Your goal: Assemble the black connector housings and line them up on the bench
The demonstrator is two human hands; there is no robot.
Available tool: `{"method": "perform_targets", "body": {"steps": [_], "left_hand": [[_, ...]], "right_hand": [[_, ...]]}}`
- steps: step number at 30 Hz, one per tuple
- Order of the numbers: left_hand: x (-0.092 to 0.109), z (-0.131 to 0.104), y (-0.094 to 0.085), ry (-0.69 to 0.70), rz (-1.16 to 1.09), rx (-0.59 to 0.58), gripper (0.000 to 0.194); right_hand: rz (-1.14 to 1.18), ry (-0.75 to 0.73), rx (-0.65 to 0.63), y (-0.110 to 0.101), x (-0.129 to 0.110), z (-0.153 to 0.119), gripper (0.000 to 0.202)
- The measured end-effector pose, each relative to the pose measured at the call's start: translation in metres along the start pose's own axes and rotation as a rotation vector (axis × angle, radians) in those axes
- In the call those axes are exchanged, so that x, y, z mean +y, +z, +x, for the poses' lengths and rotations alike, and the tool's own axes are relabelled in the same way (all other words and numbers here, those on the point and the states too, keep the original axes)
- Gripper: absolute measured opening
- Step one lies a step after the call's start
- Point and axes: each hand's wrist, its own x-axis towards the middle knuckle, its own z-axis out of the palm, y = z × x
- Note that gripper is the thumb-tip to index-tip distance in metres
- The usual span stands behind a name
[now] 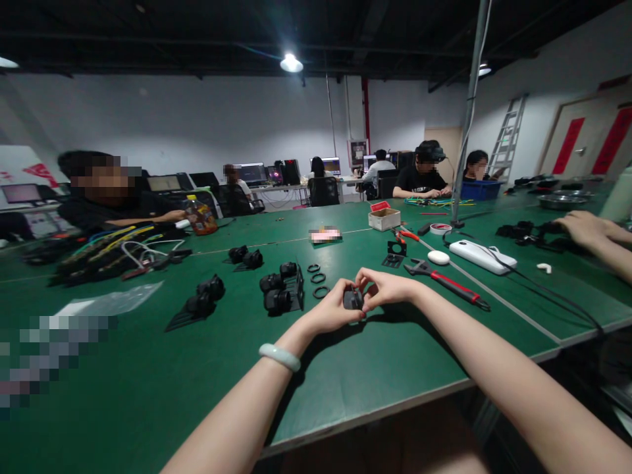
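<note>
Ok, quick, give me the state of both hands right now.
Left hand: closed, holding a small black part from its left side.
Right hand: closed on the same part from its right side.

Left wrist: fitted with one bangle, ring-shaped, pale green, smooth, rounded in profile, with a glossy finish. Left forearm and right forearm: bare, slender, tapering toward the wrist. Left hand: dark red at the thumb tip; nail detail too small to resolve.
</note>
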Motion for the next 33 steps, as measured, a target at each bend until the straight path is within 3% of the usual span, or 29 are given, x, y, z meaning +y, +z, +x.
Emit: {"method": "perform_targets", "body": {"steps": [8, 33], "left_hand": [[0.0021, -0.0017, -0.0002, -0.023, -0.023, 0.003, 0.045], [-0.0033, -0.0001, 0.0006, -0.02, 0.051, 0.026, 0.046]], "right_hand": [[-0.075, -0.049, 0.023, 0.0034, -0.0007, 0.0024, 0.048], [-0.035, 0.021, 0.077, 0.0054, 0.0022, 0.0028, 0.039]]}}
